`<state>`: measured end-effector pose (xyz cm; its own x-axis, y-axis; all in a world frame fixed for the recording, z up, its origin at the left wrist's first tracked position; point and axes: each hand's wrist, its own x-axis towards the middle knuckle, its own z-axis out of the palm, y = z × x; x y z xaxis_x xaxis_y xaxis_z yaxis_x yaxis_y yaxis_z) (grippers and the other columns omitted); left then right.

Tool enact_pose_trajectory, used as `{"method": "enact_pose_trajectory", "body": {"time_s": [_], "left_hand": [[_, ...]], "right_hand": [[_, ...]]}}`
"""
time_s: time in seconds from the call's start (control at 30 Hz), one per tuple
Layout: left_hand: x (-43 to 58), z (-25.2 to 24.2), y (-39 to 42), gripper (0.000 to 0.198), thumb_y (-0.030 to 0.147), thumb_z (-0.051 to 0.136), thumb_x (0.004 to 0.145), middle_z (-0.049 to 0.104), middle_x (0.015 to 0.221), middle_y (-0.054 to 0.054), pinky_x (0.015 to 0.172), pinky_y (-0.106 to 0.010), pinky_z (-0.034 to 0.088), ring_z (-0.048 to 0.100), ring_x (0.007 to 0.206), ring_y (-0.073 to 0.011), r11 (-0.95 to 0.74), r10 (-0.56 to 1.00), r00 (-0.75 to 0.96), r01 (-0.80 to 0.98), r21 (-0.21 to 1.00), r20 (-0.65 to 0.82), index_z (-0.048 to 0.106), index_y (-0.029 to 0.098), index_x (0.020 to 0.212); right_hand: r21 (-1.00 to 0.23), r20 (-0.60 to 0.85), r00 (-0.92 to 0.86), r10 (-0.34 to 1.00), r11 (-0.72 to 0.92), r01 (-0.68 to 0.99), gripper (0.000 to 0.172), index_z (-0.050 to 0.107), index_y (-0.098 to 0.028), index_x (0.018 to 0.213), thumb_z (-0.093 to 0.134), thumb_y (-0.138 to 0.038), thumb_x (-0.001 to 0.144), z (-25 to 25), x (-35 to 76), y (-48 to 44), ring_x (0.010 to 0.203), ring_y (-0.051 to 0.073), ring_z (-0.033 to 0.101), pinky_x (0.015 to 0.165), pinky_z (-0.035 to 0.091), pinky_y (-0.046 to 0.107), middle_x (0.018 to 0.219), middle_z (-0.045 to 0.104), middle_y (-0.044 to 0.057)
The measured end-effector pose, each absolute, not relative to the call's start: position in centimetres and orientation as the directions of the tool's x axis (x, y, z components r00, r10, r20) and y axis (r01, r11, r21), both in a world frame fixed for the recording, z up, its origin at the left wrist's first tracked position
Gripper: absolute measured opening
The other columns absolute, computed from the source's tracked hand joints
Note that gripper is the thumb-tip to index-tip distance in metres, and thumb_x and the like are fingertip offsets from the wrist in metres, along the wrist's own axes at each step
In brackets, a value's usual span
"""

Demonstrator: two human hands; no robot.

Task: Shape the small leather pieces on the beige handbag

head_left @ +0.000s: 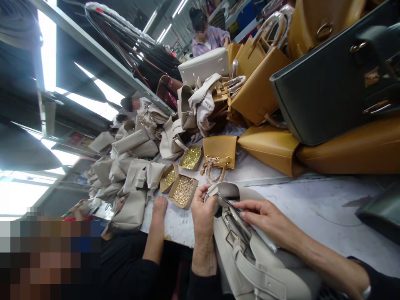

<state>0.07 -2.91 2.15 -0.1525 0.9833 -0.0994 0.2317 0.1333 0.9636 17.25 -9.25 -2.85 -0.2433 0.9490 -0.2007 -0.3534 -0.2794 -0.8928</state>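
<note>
A beige handbag (268,266) with a buckled strap lies tilted in front of me, its mouth partly open and a zip showing inside. Closed round a small tab at the bag's upper edge is my left hand (201,208), thumb on top. My right hand (264,214) pinches a thin dark metal tool (227,201), whose far end reaches to the tab by my left fingers. The tool's exact kind is not clear. Just beyond my left hand stand cardboard boxes of small gold hardware pieces (183,191).
A small mustard handbag (220,151) lies past the boxes. Larger mustard bags (259,83) and a dark green bag (328,79) are piled at right. Beige bags (131,175) heap along the left. A co-worker's hand (159,207) rests at the table (175,225) on my left.
</note>
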Motion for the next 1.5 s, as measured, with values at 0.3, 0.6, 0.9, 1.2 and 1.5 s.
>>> {"method": "enact_pose_trajectory", "body": {"time_s": [0.3, 0.6, 0.9, 1.2, 1.5], "left_hand": [[0.3, 1.8, -3.1, 0.04, 0.027, 0.075, 0.068, 0.072, 0.095, -0.007, 0.077, -0.024, 0.05, 0.066, 0.084, -0.0173, 0.11, 0.988, -0.128, 0.205, 0.973, -0.085, 0.062, 0.014, 0.104], [0.2, 1.8, -3.2, 0.036, 0.026, 0.074, 0.069, 0.072, 0.092, -0.006, 0.075, -0.025, 0.052, 0.067, 0.081, -0.0174, 0.098, 0.979, -0.198, 0.23, 0.968, -0.052, 0.064, 0.014, 0.102], [0.2, 1.6, -3.1, 0.043, 0.027, 0.078, 0.064, 0.073, 0.093, -0.008, 0.074, -0.025, 0.052, 0.068, 0.08, -0.0174, 0.12, 0.968, -0.238, 0.137, 0.983, -0.085, 0.065, 0.013, 0.103], [0.0, 1.5, -2.7, 0.045, 0.028, 0.077, 0.059, 0.073, 0.092, -0.006, 0.074, -0.025, 0.051, 0.067, 0.079, -0.0166, 0.156, 0.958, -0.259, 0.101, 0.983, -0.125, 0.066, 0.013, 0.1], [-0.5, 1.2, -2.3, 0.047, 0.027, 0.079, 0.058, 0.073, 0.09, -0.006, 0.07, -0.024, 0.052, 0.067, 0.072, -0.0158, 0.171, 0.954, -0.253, 0.019, 0.985, -0.16, 0.066, 0.012, 0.101]], "right_hand": [[-0.86, -0.232, -0.301, 0.925, -0.34, -0.381, 0.04, 0.081, -0.018, 0.108, 0.066, -0.03, 0.074, -2.7, 16.9, -8.8, 0.064, 0.016, 0.055, 0.063, 0.043, 0.027, 0.069, 0.067, 0.001], [-0.975, -0.11, -0.125, 0.986, -0.132, -0.18, 0.038, 0.075, -0.023, 0.124, 0.055, -0.029, 0.092, -2.2, 15.3, -9.9, 0.083, 0.022, 0.067, 0.08, 0.051, 0.032, 0.092, 0.076, 0.002], [-0.891, 0.265, -0.053, 0.963, 0.266, 0.367, 0.034, 0.067, -0.022, 0.129, 0.048, -0.017, 0.103, -3.0, 14.6, -10.3, 0.094, 0.023, 0.068, 0.081, 0.049, 0.033, 0.105, 0.073, 0.007], [-0.497, 0.452, -0.155, 0.879, 0.392, 0.774, 0.034, 0.062, -0.016, 0.129, 0.059, -0.008, 0.096, -3.1, 13.8, -10.1, 0.081, 0.024, 0.059, 0.069, 0.043, 0.036, 0.091, 0.064, 0.006], [-0.887, 0.297, -0.015, 0.955, 0.281, 0.366, 0.033, 0.064, -0.019, 0.126, 0.044, -0.014, 0.1, -3.7, 12.9, -9.4, 0.095, 0.022, 0.064, 0.082, 0.048, 0.033, 0.105, 0.068, 0.008]]}}
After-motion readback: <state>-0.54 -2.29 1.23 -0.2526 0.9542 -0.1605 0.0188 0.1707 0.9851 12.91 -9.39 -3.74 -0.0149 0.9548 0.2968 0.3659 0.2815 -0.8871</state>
